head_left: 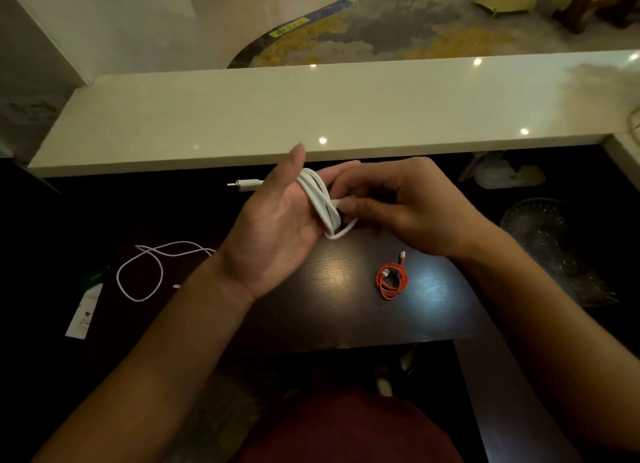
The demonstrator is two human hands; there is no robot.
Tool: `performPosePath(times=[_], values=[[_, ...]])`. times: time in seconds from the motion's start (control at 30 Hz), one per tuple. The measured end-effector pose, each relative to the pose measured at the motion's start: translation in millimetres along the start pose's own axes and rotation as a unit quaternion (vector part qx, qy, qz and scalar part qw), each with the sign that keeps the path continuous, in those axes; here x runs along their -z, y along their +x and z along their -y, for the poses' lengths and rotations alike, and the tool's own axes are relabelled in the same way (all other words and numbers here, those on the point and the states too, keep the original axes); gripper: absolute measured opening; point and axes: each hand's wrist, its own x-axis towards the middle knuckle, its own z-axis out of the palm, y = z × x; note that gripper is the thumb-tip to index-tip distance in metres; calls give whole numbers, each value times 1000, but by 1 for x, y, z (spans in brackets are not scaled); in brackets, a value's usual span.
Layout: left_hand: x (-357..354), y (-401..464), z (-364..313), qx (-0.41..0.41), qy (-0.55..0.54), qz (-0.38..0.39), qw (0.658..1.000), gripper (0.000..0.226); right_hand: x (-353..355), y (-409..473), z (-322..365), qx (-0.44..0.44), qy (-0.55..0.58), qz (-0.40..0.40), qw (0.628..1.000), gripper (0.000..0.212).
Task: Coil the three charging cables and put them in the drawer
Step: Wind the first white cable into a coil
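Winding a thick white cable [320,199] round the fingers of the left hand [277,227], held palm-up above the dark bench [346,310]. Left hand spread, fingers straight, serving as a former with several turns already lying across them. Right hand [408,209] pinching the cable's running end just beside those turns, thumb and forefinger pressed together on it. One plug [242,185] sticking out to the left, behind the left palm.

Best done by keeping the left fingers stiff and slightly apart, laying each turn flat beside the one before, and holding light, even tension with the right hand. Worth leaving a short tail to wrap across the loops so as to lock the coil. Better slid off gently than pulled, or likely to spring open.

Orange cable [392,280] already coiled, lying on the bench near the right wrist. Thin white cable [140,272] lying loose in an open loop on the bench to the left, not yet coiled, one end passing behind the left forearm.

No drawer to be made out anywhere. Exact number of turns on the fingers hard to count. Remaining length of free cable hidden under the right hand. Bench edges lost in shadow; a white label [85,312] at far left unreadable, and a glass dish [540,227] at right barely visible.
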Motion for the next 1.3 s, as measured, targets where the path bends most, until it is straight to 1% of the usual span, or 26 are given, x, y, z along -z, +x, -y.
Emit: performPosePath(times=[0.07, 0.1, 0.17, 0.23, 0.27, 0.33, 0.37, 0.43, 0.5, 0.53, 0.6, 0.63, 0.67, 0.7, 0.77, 0.83, 0.93, 1.0, 1.03, 1.07, 1.1, 1.17, 1.2, 1.23, 1.3], values=[[2, -2, 0, 11, 23, 45, 999, 84, 4, 2, -4, 4, 64, 39, 997, 9], [2, -3, 0, 12, 26, 49, 998, 85, 3, 3, -5, 6, 77, 43, 996, 10], [1, -6, -1, -1, 11, 32, 999, 93, -3, 6, -6, 16, 64, 23, 998, 12], [-4, -8, -2, -29, -20, 17, 999, 97, -11, 8, -4, 33, 37, -27, 998, 15], [-6, -7, -2, -40, -34, 12, 999, 95, -15, 9, -2, 25, 33, -55, 998, 18], [-9, -7, -1, -61, -50, -3, 997, 94, -23, 9, 3, -27, 42, -113, 992, 32], [-11, -6, 0, -71, -54, -12, 996, 97, -27, 9, 6, -53, 50, -142, 987, 37], [-13, -6, 2, -99, -49, -50, 993, 106, -37, 9, 12, -86, 62, -207, 973, 38], [-16, -7, 3, -133, -23, -104, 985, 110, -45, 11, 15, -116, 105, -259, 953, 32], [-18, -7, 2, -146, -9, -122, 982, 111, -47, 11, 15, -131, 140, -264, 945, 27], [-20, -8, -1, -173, 8, -141, 975, 114, -48, 10, 13, -145, 230, -231, 934, 12], [-20, -8, -3, -184, 14, -148, 972, 115, -47, 9, 12, -144, 273, -212, 927, 11], [-18, -7, -4, -192, 20, -153, 969, 117, -47, 7, 11, -142, 298, -198, 923, 16], [-18, -6, -4, -195, 29, -155, 968, 117, -48, 6, 11, -134, 298, -190, 926, 20], [-20, -5, -4, -188, 51, -149, 969, 116, -47, 6, 12, -101, 251, -194, 943, 23], [-20, -5, -2, -165, 53, -130, 976, 112, -43, 7, 10, -77, 197, -174, 962, 22], [-10, -5, 3, -125, 50, -103, 986, 98, -27, 7, 3, -44, 115, -65, 990, 20], [-7, -5, 4, -117, 45, -88, 988, 96, -17, 8, 0, -29, 91, -6, 995, 22], [-6, -5, 4, -119, 31, -84, 989, 97, -16, 9, 0, -26, 85, 4, 996, 23], [-6, -3, 3, -121, 11, -88, 989, 96, -17, 8, 2, -22, 70, -4, 997, 24], [-4, -1, 2, -123, -12, -97, 988, 94, -23, 7, 3, -14, 40, -34, 999, 29], [2, 4, 1, -118, -58, -108, 985, 91, -39, 1, 11, 16, -47, -126, 991, 46], [4, 5, 1, -107, -70, -107, 986, 93, -44, -1, 17, 42, -100, -161, 981, 49], [6, 6, 3, -93, -69, -106, 988, 94, -48, -2, 20, 69, -145, -169, 972, 48], [7, 5, 9, -67, -53, -108, 990, 97, -50, 1, 21, 100, -200, -125, 967, 36]])
